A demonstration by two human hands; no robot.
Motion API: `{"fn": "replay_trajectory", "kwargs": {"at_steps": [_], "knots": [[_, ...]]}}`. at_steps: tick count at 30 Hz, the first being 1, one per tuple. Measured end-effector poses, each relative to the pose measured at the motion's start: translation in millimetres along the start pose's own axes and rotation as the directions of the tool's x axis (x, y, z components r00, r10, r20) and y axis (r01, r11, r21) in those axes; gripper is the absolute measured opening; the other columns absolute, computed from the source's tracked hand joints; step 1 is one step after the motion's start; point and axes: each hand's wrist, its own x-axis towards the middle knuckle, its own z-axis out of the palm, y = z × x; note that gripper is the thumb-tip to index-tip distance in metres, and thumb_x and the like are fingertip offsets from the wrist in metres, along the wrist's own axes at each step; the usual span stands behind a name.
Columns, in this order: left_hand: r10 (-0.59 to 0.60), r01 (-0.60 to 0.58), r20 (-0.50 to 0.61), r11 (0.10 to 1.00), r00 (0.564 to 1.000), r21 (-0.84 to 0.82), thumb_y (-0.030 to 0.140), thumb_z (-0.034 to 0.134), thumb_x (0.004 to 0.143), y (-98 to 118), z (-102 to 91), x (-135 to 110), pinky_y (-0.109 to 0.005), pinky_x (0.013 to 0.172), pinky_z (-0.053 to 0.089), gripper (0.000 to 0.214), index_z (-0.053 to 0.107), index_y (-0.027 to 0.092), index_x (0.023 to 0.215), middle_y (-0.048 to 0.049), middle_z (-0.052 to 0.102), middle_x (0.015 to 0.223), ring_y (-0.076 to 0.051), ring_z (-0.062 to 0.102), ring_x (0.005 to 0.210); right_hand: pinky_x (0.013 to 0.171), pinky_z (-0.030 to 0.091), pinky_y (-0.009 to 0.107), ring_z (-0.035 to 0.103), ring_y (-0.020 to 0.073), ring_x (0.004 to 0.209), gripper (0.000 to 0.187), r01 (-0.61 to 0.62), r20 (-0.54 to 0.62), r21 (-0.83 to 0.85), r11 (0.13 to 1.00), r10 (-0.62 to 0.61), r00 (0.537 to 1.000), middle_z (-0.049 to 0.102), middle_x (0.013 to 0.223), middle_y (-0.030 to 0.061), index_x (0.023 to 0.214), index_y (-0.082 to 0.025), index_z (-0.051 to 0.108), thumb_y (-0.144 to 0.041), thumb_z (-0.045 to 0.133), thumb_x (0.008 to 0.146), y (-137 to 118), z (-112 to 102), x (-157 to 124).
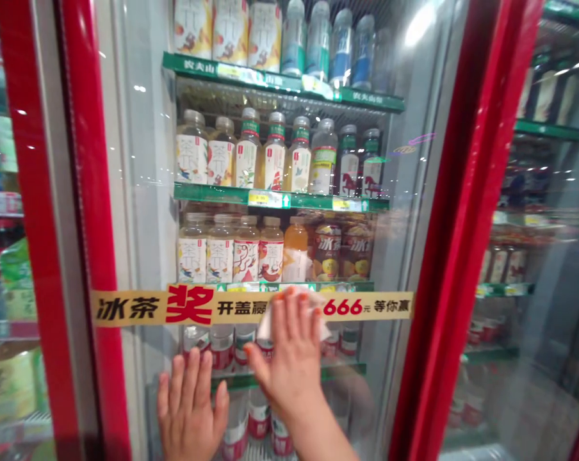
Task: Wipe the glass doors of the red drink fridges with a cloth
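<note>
My right hand [292, 352] lies with its fingers stretched out over a white tissue [265, 328], pressing it flat to the glass door [395, 250]. Edges of the tissue show on both sides of the fingers. Under it runs a tan sticker strip [145, 310] with black and red characters, partly covered by the hand and tissue. Lower and to the left, my left hand [191, 403] is spread beside the strip's lower edge, apparently resting on the glass, with nothing in it. A pale reflection shows in the glass above my right hand.
Behind the glass, bottled drinks [273, 153] stand in rows on shelves with green edges [212, 192]. Red door frames [467, 230] border the pane. More drinks [505, 262] sit behind glass at right, and packs [11, 378] at left.
</note>
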Motion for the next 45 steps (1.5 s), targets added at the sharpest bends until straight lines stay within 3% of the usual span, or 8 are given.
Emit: {"fn": "replay_trajectory", "kwargs": {"at_steps": [4, 10, 14, 19, 27, 36, 41, 45], "knots": [[-0.004, 0.004, -0.002, 1.000, 1.000, -0.004, 0.016, 0.060, 0.098, -0.7, -0.2, -0.6, -0.045, 0.145, 0.009, 0.082, 0.028, 0.014, 0.173, -0.0096, 0.022, 0.184, -0.024, 0.015, 0.174, 0.142, 0.020, 0.045, 0.005, 0.0217, 0.175, 0.094, 0.237, 0.098, 0.023, 0.971, -0.238, 0.966, 0.027, 0.184, 0.0010, 0.177, -0.023, 0.020, -0.074, 0.051, 0.104, -13.4, -0.5, -10.2], [-0.024, 0.024, -0.010, 0.999, 1.000, 0.026, 0.018, 0.064, 0.097, 6.2, 2.3, 1.1, -0.046, 0.145, 0.012, 0.083, 0.029, 0.015, 0.173, -0.0076, 0.024, 0.184, -0.026, 0.019, 0.173, 0.130, 0.017, 0.087, -0.003, 0.0469, 0.172, 0.086, -0.390, -0.093, -0.062, 0.919, 0.383, 0.919, -0.012, 0.186, 0.0171, 0.176, -0.020, -0.012, -0.057, 0.034, 0.113, 93.7, -29.5, -6.0], [-0.025, 0.025, 0.004, 0.998, 1.000, 0.049, 0.016, 0.060, 0.099, 4.7, 2.1, 0.5, -0.045, 0.145, 0.012, 0.081, 0.028, 0.013, 0.173, -0.0089, 0.022, 0.184, -0.026, 0.018, 0.174, 0.140, 0.014, 0.067, 0.000, 0.0337, 0.175, 0.088, -0.090, -0.028, -0.014, 0.996, 0.089, 0.996, 0.006, 0.187, 0.0103, 0.178, -0.019, 0.002, -0.062, 0.039, 0.112, 13.9, -4.0, 1.0], [0.010, -0.012, 0.025, 0.997, 1.000, 0.071, 0.011, 0.054, 0.099, 2.3, -2.2, 0.8, -0.043, 0.145, 0.008, 0.084, 0.020, 0.015, 0.175, -0.0067, 0.015, 0.186, -0.023, 0.011, 0.175, 0.142, 0.009, 0.042, 0.020, 0.0197, 0.172, 0.089, 0.254, 0.089, 0.110, 0.961, -0.264, 0.960, 0.038, 0.179, 0.0001, 0.176, -0.023, 0.024, -0.076, 0.042, 0.107, -63.7, 10.5, -1.5], [-0.055, 0.054, 0.015, 0.997, 0.998, 0.061, 0.016, 0.060, 0.097, 7.7, 1.0, -2.7, -0.047, 0.145, 0.013, 0.084, 0.026, 0.018, 0.174, -0.0063, 0.024, 0.184, -0.025, 0.018, 0.173, 0.128, 0.018, 0.088, -0.002, 0.0501, 0.172, 0.092, -0.353, -0.043, -0.092, 0.931, 0.351, 0.935, -0.010, 0.185, 0.0225, 0.176, -0.015, -0.012, -0.067, 0.028, 0.111, 74.7, -29.9, -8.3], [-0.054, 0.046, 0.087, 0.995, 0.995, 0.085, 0.024, 0.059, 0.102, -6.1, 3.9, -13.0, -0.045, 0.143, 0.024, 0.080, 0.027, 0.026, 0.175, -0.0057, 0.026, 0.184, -0.029, 0.025, 0.172, 0.139, 0.027, 0.043, 0.019, 0.0215, 0.173, 0.098, 0.238, 0.103, 0.226, 0.945, -0.266, 0.958, 0.031, 0.183, 0.0050, 0.177, -0.016, 0.013, -0.075, 0.046, 0.106, -97.9, 20.0, 24.3], [-0.034, 0.033, 0.030, 0.998, 0.999, 0.048, 0.018, 0.059, 0.100, 3.0, -0.1, -3.8, -0.047, 0.145, 0.012, 0.082, 0.025, 0.016, 0.174, -0.0082, 0.022, 0.185, -0.027, 0.017, 0.174, 0.136, 0.024, 0.072, 0.007, 0.0367, 0.174, 0.088, -0.079, 0.049, -0.018, 0.997, 0.080, 0.996, 0.008, 0.188, 0.0108, 0.178, -0.023, 0.000, -0.065, 0.037, 0.111, 19.4, -13.2, -5.9], [-0.046, 0.046, 0.006, 0.998, 0.999, 0.033, 0.016, 0.061, 0.098, 9.8, -1.9, 2.1, -0.046, 0.145, 0.012, 0.082, 0.028, 0.015, 0.173, -0.0064, 0.022, 0.185, -0.026, 0.018, 0.174, 0.128, 0.017, 0.088, -0.004, 0.0501, 0.172, 0.094, -0.431, -0.023, -0.056, 0.901, 0.430, 0.902, -0.008, 0.184, 0.0283, 0.176, -0.010, -0.009, -0.069, 0.024, 0.110, 112.0, -35.6, -25.7]]}}
